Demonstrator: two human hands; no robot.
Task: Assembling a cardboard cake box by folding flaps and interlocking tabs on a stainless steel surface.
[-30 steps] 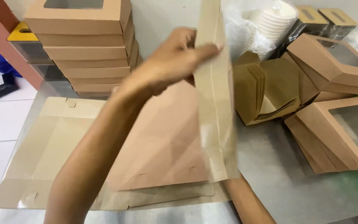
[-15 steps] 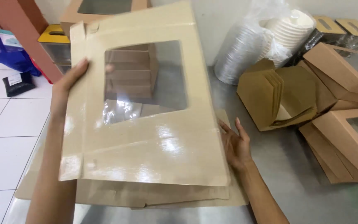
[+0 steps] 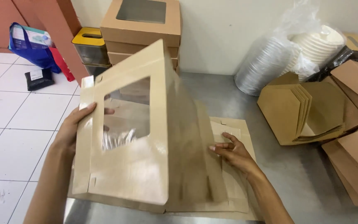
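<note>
At the far left we see a blue bag [image 3: 32,45] on the white tiled floor [image 3: 17,120], with a yellow-lidded tin [image 3: 90,47] beside it at the table's back corner. Our left hand [image 3: 73,130] comes up from below with the forearm rising steeply, and it grips the left edge of the flat windowed box blank [image 3: 133,137]: the thumb lies on the front of the kraft card at the window's left border, while the fingers curl behind, one fingertip showing through the clear film. We hold the blank upright and tilted, its lower edge resting on the stack of flat blanks [image 3: 233,166] on the steel table [image 3: 295,174], its right panel folding back and blurred. Behind it stands a pile of finished window boxes [image 3: 143,25] against the wall. Our right hand [image 3: 233,151] lies low, just right of the raised blank, wrist bent and forearm coming in from the lower right; its fingers are spread loosely and press flat on the top sheet of the stack, gripping nothing. Further right we see nested folded brown cartons [image 3: 299,110], a plastic-wrapped sleeve of white cups [image 3: 315,41] and more made-up boxes [image 3: 357,137] at the edge.
</note>
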